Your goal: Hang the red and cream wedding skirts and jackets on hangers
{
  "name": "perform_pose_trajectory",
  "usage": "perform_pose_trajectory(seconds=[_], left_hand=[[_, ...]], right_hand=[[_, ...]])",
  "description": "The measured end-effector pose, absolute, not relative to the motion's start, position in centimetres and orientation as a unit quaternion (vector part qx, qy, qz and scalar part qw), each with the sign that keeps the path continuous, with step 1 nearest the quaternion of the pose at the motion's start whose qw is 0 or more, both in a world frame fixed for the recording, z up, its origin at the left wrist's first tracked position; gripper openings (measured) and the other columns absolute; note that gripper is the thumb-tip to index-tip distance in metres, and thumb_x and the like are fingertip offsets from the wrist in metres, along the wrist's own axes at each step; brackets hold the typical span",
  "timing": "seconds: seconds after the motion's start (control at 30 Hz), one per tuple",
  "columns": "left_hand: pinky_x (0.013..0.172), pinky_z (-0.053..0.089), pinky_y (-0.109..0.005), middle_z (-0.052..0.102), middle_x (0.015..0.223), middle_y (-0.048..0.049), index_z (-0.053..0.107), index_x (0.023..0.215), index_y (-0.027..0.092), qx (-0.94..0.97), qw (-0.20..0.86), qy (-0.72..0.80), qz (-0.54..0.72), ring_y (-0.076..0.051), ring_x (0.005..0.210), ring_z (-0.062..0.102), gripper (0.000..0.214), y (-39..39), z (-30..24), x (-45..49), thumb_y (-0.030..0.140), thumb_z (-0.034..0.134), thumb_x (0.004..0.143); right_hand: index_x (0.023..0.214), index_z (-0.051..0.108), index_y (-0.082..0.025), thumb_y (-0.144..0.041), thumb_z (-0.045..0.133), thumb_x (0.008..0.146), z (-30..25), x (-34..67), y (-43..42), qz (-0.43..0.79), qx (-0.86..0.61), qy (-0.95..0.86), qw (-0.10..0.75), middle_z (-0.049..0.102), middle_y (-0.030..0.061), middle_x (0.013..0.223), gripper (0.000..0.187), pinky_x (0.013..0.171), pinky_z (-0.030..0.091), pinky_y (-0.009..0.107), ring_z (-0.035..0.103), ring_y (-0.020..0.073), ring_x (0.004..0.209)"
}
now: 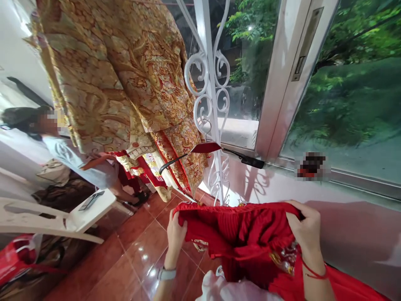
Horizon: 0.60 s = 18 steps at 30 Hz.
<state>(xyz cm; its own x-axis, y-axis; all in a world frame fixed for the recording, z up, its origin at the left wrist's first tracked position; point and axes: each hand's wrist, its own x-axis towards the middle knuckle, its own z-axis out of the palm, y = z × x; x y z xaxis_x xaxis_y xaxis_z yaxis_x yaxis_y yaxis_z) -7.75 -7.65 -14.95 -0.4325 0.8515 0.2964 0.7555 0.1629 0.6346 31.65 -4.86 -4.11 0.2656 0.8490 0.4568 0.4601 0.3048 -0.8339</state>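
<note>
Two hands grip the gathered top of one red pleated garment (247, 246), fingers closed on the cloth: the left hand (176, 238), wearing a wristwatch (166, 274), and the right hand (305, 228), wearing a red cord bracelet (315, 274). The garment hangs between them, its metallic embroidery (284, 259) mostly folded away and its lower end cut off by the frame. Beyond, one gold brocade robe (109, 75) hangs beside a white wrought-iron window grille (206, 96) — a co-worker's sleeve (64, 152) just past it.
</note>
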Motion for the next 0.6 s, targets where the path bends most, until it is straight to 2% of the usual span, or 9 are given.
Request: perform_pose_trajectory(seconds=[0.1, 0.17, 0.2, 0.3, 0.37, 0.47, 0.6], left_hand=[[0.092, 0.054, -0.034, 0.061, 0.126, -0.0100, 0.062, 0.108, 0.019, 0.583, 0.066, 0.770, 0.253, -0.023, 0.106, 0.067, 0.044, -6.7, -13.8, -10.0, 0.005, 0.046, 0.070], [0.095, 0.052, -0.033, 0.059, 0.131, -0.0109, 0.063, 0.110, 0.018, 0.603, 0.074, 0.773, 0.184, -0.023, 0.111, 0.065, 0.050, -5.7, -13.0, -11.8, 0.001, 0.045, 0.067], [0.098, 0.051, -0.034, 0.059, 0.133, -0.0115, 0.063, 0.112, 0.017, 0.609, 0.075, 0.774, 0.156, -0.024, 0.114, 0.064, 0.052, -5.2, -12.5, -12.8, 0.000, 0.045, 0.066], [0.101, 0.048, -0.035, 0.061, 0.130, -0.0123, 0.064, 0.113, 0.015, 0.621, 0.079, 0.771, 0.113, -0.025, 0.117, 0.062, 0.054, -3.1, -10.1, -15.5, 0.001, 0.049, 0.063], [0.096, 0.051, -0.032, 0.067, 0.118, -0.0116, 0.067, 0.107, 0.014, 0.633, 0.095, 0.760, 0.111, -0.024, 0.109, 0.065, 0.052, -1.5, -8.0, -17.0, 0.001, 0.050, 0.060], [0.077, 0.054, -0.027, 0.071, 0.088, -0.0059, 0.070, 0.096, 0.012, 0.636, 0.149, 0.745, 0.136, -0.021, 0.085, 0.067, 0.047, 0.7, -4.7, -18.4, 0.001, 0.049, 0.055], [0.051, 0.045, -0.020, 0.060, 0.059, 0.0028, 0.070, 0.099, 0.011, 0.607, 0.243, 0.731, 0.195, -0.013, 0.056, 0.055, 0.052, 3.1, -1.3, -18.7, 0.001, 0.047, 0.054]], right_hand=[[0.108, 0.068, -0.018, -0.016, 0.051, 0.064, -4.9, 30.9, -2.9, 0.197, -0.585, -0.570, 0.542, 0.061, -0.0025, 0.057, 0.047, 0.048, 0.043, 0.023, 0.050, 0.0138, 0.046], [0.131, 0.055, -0.018, -0.015, 0.051, 0.066, -5.4, 30.2, -1.3, 0.215, -0.587, -0.578, 0.525, 0.059, -0.0043, 0.057, 0.066, 0.047, 0.042, 0.023, 0.046, 0.0125, 0.043], [0.137, 0.050, -0.017, -0.015, 0.051, 0.066, -5.6, 29.8, -0.4, 0.215, -0.584, -0.583, 0.523, 0.060, -0.0037, 0.060, 0.071, 0.050, 0.044, 0.024, 0.048, 0.0128, 0.045], [0.148, 0.036, -0.017, -0.017, 0.054, 0.068, -6.0, 28.8, 2.6, 0.198, -0.561, -0.605, 0.529, 0.063, -0.0006, 0.071, 0.082, 0.064, 0.051, 0.028, 0.059, 0.0163, 0.060], [0.152, 0.027, -0.016, -0.020, 0.056, 0.068, -5.9, 28.2, 4.7, 0.176, -0.550, -0.620, 0.531, 0.062, -0.0013, 0.071, 0.088, 0.069, 0.052, 0.031, 0.059, 0.0175, 0.064], [0.155, 0.018, -0.016, -0.024, 0.059, 0.069, -5.3, 27.6, 7.7, 0.146, -0.557, -0.639, 0.511, 0.060, -0.0028, 0.070, 0.095, 0.068, 0.051, 0.032, 0.056, 0.0171, 0.060], [0.156, 0.013, -0.014, -0.024, 0.061, 0.068, -4.0, 27.0, 11.4, 0.140, -0.566, -0.659, 0.475, 0.060, -0.0037, 0.067, 0.101, 0.070, 0.050, 0.031, 0.057, 0.0180, 0.061]])
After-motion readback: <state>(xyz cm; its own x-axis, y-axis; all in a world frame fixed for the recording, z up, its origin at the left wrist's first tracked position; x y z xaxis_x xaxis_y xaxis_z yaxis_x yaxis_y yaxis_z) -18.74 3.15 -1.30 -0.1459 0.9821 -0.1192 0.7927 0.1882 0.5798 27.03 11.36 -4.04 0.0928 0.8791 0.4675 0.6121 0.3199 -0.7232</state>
